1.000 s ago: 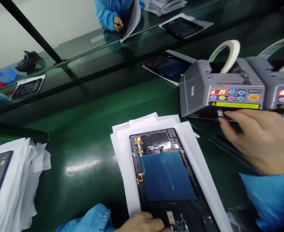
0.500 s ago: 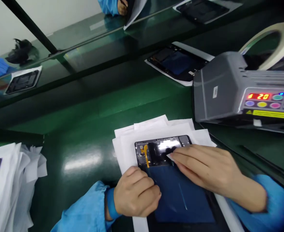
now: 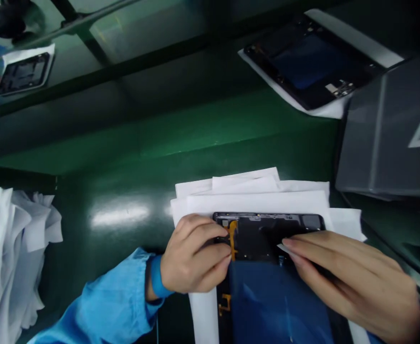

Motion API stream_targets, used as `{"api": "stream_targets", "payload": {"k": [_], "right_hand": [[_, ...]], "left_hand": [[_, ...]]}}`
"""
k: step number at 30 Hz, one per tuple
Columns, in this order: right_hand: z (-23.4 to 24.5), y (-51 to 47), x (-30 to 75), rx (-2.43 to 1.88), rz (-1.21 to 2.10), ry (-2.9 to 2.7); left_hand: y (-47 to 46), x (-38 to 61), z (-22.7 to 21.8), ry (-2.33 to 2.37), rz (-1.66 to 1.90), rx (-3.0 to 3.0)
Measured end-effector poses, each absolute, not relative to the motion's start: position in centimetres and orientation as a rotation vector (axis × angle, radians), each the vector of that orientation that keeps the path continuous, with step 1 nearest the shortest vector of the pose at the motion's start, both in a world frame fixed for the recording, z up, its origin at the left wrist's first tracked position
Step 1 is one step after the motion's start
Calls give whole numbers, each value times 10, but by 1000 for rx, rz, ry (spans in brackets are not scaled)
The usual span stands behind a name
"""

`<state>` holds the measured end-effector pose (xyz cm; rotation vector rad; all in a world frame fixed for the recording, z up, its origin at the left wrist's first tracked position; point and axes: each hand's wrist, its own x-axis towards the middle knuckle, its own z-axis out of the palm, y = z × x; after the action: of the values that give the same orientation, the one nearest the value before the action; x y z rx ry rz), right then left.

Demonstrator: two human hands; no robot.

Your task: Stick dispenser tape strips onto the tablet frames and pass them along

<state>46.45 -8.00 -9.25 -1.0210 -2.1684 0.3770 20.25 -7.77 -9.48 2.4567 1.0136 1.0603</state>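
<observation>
An opened tablet (image 3: pixel 260 296) lies on white sheets (image 3: pixel 253 200), its inside facing up, with a blue film over its lower part and an orange flex cable (image 3: pixel 233 239) near its top left. My left hand (image 3: pixel 195 253) is curled at the tablet's left edge, fingertips drawn together beside that cable; anything between them is hidden. Pinched in my right hand (image 3: pixel 349 277) is a small white piece (image 3: pixel 285 248), like folded cloth or paper, over the black upper area. My right fingers are closed, and the piece's tip points left.
Another opened tablet (image 3: pixel 299 67) rests on white sheets at the back right. A grey machine (image 3: pixel 385 143) stands at the right. Stacked white sheets (image 3: pixel 2 267) are at the left edge. Behind the green bench (image 3: pixel 124 162), a reflective panel (image 3: pixel 141 38) mirrors a device on white paper.
The view has shifted, with the machine's display now out of frame. My left hand has moved up the tablet's edge to the orange cable. My right hand still holds the white piece.
</observation>
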Motion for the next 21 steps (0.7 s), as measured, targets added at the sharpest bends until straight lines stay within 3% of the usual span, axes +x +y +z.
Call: {"api": "stream_targets", "payload": {"k": [8, 21], "right_hand": [[-101, -86, 464, -1093, 357, -2212], [-73, -60, 415, -1123, 102, -2470]], "left_hand": [[-87, 208, -107, 1013, 1076, 2498], [-71, 177, -105, 1041, 962, 2568]]}}
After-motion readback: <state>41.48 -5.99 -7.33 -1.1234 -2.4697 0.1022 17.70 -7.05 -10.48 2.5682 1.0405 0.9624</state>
